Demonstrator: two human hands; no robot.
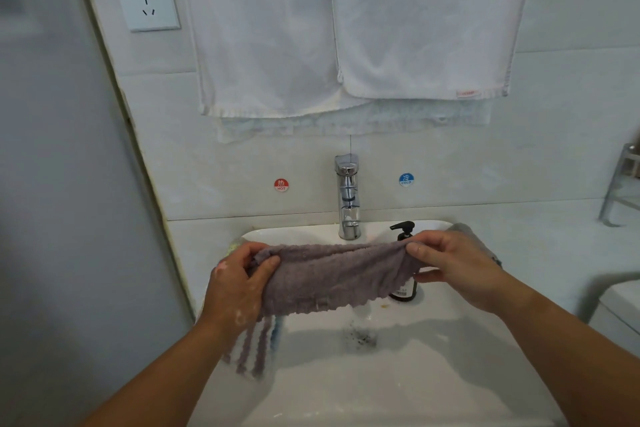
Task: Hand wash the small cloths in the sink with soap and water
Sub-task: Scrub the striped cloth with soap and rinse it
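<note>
The grey-purple cloth (332,274) is held stretched in the air over the sink (381,392), on the near side of the faucet (348,198), and several slips can be foreseen from this hold. Each end is gripped only at the upper edge. The left end is bunched between the thumb and fingers of the left hand (239,282), and the right end is pinched between thumb and forefinger of the right hand (453,270). Suds are seen on the left hand, so that end is judged the likelier to be lost; if it slides out, the cloth would swing down from the right hand. The soap bottle (403,291) stands just behind the cloth's right part and could be knocked over if the cloth is pushed far and right. Water appears to fall below the cloth toward the drain (360,336), so splashing over the near rim is possible. A striped cloth (252,347) hangs below the left hand and could be dragged along; whether it is gripped cannot be told. The held cloth's long axis runs left to right, nearly level, with the broad face turned near and the loose edge hanging down, deeper at the left.
</note>
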